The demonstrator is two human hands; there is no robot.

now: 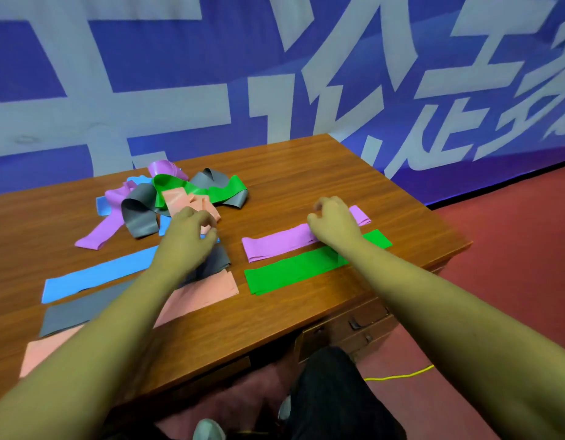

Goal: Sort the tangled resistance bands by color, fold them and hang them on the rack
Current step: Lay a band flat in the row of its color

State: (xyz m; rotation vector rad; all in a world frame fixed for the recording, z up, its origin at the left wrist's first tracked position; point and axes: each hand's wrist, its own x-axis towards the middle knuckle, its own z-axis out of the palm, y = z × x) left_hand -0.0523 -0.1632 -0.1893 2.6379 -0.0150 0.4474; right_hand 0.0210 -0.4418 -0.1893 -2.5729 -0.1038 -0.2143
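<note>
Sorting WIP: left hand (pixel 192 230) pinches pink band (pixel 192 201) from tangle; right hand (pixel 333 222), fingers curled, presses purple band (pixel 274 244) flat.

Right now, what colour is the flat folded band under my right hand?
Purple: the flat folded purple band under the right hand, clearest in the head view.

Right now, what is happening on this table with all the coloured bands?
A person is sorting resistance bands on a wooden table. Five lie flat near the front: blue band, grey band, pink band, purple band, green band. The left hand reaches into the tangled pile at a pink piece. The right hand rests on the purple band. No rack is in view.
</note>
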